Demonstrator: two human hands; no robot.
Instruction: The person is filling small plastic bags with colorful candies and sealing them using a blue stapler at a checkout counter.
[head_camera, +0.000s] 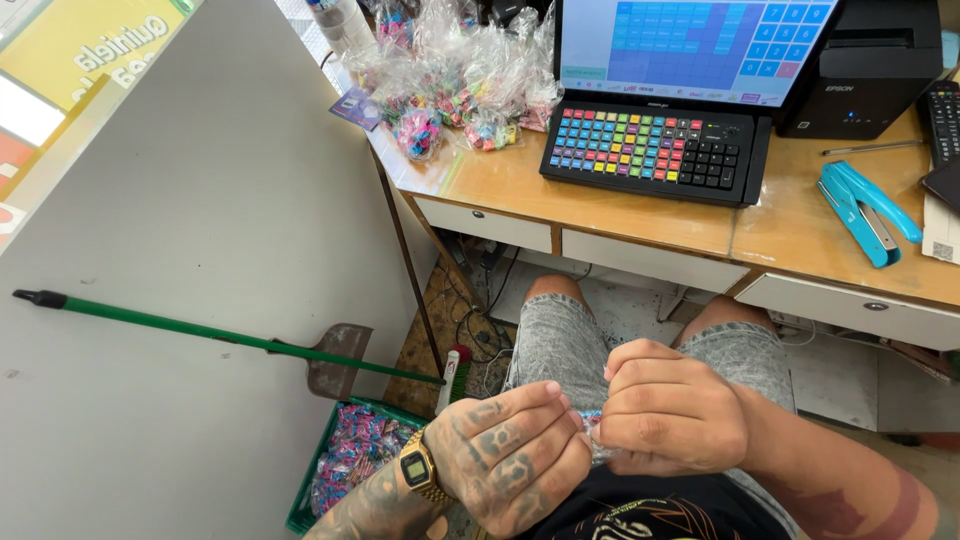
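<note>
My left hand (515, 450) and my right hand (672, 412) are held together over my lap, both closed around a small clear plastic bag (593, 432) with coloured bits inside. Only a sliver of the bag shows between the fingers. A gold digital watch (418, 468) sits on my left wrist. I sit in grey shorts in front of a wooden desk (620, 205).
On the desk are a pile of clear bags of colourful candy (460, 75), a keyboard with coloured keys (650, 145), a touchscreen (690, 45), a black printer (865, 65) and a blue stapler (865, 210). A green crate of candy (350, 455) and a green-handled broom (220, 335) stand at the left.
</note>
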